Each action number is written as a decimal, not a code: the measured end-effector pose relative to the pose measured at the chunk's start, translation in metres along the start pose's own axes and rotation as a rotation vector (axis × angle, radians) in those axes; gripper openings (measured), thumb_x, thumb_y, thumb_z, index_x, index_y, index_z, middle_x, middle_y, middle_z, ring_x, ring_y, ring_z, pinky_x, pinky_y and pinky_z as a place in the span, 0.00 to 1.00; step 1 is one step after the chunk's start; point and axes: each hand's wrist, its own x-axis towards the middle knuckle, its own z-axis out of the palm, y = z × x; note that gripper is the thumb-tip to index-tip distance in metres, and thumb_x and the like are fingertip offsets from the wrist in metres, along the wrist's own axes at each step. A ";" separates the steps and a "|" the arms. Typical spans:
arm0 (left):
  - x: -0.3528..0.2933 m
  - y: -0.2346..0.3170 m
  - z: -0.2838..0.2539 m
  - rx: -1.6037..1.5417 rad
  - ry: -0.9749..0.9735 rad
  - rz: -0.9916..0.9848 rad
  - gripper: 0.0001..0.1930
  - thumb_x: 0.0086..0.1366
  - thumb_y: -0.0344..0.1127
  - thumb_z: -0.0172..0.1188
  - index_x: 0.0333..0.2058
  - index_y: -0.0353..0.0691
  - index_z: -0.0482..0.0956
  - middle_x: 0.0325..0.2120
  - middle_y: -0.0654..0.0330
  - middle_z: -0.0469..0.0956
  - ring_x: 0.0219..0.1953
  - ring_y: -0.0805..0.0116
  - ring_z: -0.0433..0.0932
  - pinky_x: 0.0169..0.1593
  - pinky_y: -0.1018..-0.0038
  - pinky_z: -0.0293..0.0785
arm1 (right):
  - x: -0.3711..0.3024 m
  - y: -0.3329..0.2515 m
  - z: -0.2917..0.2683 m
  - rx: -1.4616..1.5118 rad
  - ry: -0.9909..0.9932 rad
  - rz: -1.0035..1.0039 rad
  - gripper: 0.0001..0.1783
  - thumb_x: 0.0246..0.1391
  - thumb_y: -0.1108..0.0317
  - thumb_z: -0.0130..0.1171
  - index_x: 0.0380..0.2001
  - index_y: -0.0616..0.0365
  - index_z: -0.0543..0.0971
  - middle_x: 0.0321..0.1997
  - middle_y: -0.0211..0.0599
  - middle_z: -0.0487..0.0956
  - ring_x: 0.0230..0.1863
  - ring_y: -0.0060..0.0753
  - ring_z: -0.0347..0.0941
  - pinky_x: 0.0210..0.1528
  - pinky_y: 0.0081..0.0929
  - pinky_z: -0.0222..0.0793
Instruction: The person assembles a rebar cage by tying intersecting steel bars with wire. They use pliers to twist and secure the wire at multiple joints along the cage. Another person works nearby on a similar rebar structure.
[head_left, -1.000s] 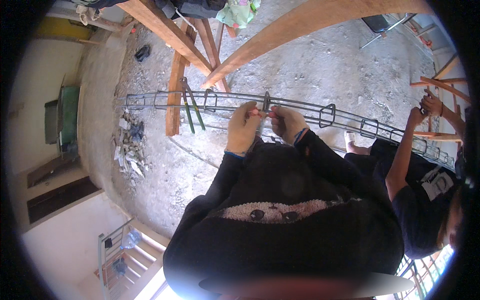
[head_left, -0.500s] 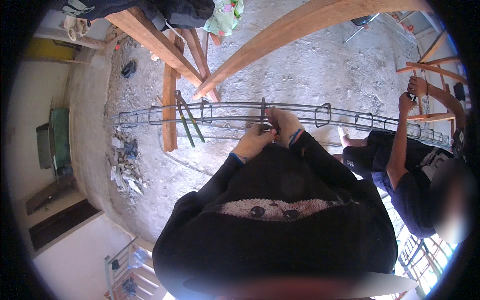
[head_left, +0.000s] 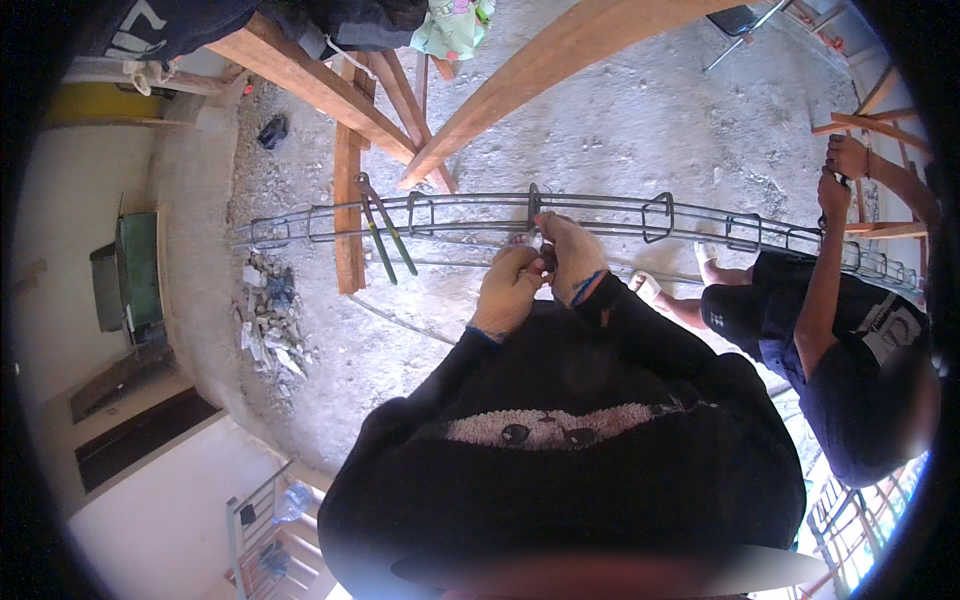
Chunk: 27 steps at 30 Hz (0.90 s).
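A long steel rebar cage [head_left: 600, 200] with square stirrups runs across in front of me. My left hand [head_left: 507, 290] and my right hand [head_left: 572, 258], both in pale work gloves, meet just at its near side by a middle stirrup [head_left: 534, 205]. The fingertips of both are closed together. Anything pinched between them is too small to make out. The right fingers reach up against the near bars. Left of my hands, pincers [head_left: 385, 235] with green handles hang over the cage, jaws on the far side.
Wooden beams [head_left: 500, 110] cross beyond the cage, and an upright board [head_left: 347, 220] stands under its left part. Broken rubble [head_left: 268, 335] lies at left. At right, a co-worker [head_left: 850, 330] holds a dark tool near the cage's end. A chair [head_left: 738, 25] stands far right.
The view has shifted slightly, so the cage and pincers appear a little further right. Both my hands stay together at the same stirrup, with the fingers slightly repositioned.
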 end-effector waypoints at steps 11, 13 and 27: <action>-0.009 0.035 -0.055 0.002 -0.128 -0.171 0.08 0.66 0.34 0.66 0.39 0.36 0.88 0.35 0.57 0.87 0.39 0.66 0.84 0.47 0.69 0.78 | 0.004 -0.003 -0.008 1.009 -0.174 0.630 0.11 0.65 0.60 0.63 0.38 0.56 0.82 0.28 0.24 0.75 0.25 0.21 0.69 0.28 0.24 0.65; -0.003 0.041 -0.057 0.170 -0.157 -0.047 0.09 0.65 0.36 0.67 0.40 0.39 0.89 0.36 0.56 0.87 0.39 0.61 0.85 0.45 0.66 0.79 | 0.007 0.007 -0.003 1.155 -0.169 0.670 0.10 0.64 0.60 0.62 0.33 0.54 0.81 0.26 0.26 0.74 0.23 0.24 0.70 0.25 0.27 0.65; 0.069 0.051 -0.057 0.757 -0.342 0.191 0.12 0.60 0.49 0.66 0.32 0.49 0.88 0.28 0.56 0.85 0.37 0.50 0.86 0.42 0.53 0.79 | 0.031 0.005 -0.041 -0.069 -0.016 0.266 0.19 0.59 0.52 0.63 0.36 0.58 0.88 0.32 0.47 0.87 0.37 0.48 0.86 0.44 0.42 0.79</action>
